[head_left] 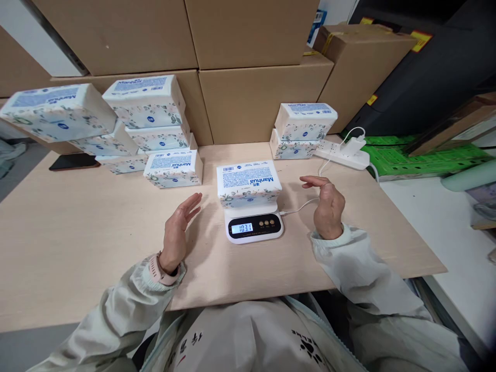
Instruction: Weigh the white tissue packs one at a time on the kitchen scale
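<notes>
A white floral tissue pack (pixel 250 181) marked "Manhua" lies on a small white digital scale (pixel 253 236). The lit display appears to read 103.1. To the left of the scale, my left hand (pixel 178 232) hovers with its fingers stretched out, holding nothing. My right hand (pixel 327 206) is on the other side, fingers extended toward the pack and apart from it. Neither hand touches the pack or the scale. A white cable runs from the scale's right side past my right hand.
Several tissue packs (pixel 147 111) are stacked at the back left, with a dark phone (pixel 73 161) beside them. Two more packs (pixel 306 124) stand at the back right near a white power strip (pixel 344 155). Cardboard boxes (pixel 263 103) wall off the table's (pixel 116 232) far edge.
</notes>
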{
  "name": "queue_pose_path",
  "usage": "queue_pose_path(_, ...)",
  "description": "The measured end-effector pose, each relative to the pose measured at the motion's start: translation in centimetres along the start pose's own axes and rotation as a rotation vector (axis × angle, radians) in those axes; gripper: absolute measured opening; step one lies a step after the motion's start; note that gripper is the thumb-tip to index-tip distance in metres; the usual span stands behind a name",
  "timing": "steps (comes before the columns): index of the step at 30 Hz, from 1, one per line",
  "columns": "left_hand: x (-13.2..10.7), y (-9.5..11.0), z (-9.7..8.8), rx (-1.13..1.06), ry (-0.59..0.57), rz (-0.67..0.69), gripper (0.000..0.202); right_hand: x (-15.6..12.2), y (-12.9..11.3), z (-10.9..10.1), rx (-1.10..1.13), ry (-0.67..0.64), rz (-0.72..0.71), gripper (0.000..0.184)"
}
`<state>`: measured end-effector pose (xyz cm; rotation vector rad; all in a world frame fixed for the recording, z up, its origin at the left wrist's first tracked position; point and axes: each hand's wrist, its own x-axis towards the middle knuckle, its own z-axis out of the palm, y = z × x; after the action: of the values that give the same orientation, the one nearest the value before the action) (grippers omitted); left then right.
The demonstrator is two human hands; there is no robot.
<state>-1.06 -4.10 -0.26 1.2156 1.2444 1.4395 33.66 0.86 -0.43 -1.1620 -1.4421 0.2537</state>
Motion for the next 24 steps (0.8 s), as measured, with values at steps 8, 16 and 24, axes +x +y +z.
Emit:
queue_pose_path(8, -0.1, -0.3, -0.2, -0.015, -0.013, 0.018, 0.056, -0.1, 0.1, -0.1, 0.006, 0.001, -0.010, 0.053)
queue_pose_path(16, 1.0, 1.8, 1.6, -0.026, -0.271, -0.098, 0.069, 0.5, -1.7, 1.4, -0.028, -0.440, 0.073, 0.062)
queue_pose_path(24, 5.6, 7.6, 6.7, -0.021, -0.661, 0.071, 0.068, 3.7, -3.4, 2.4, 0.185, -0.497, 0.112, 0.075)
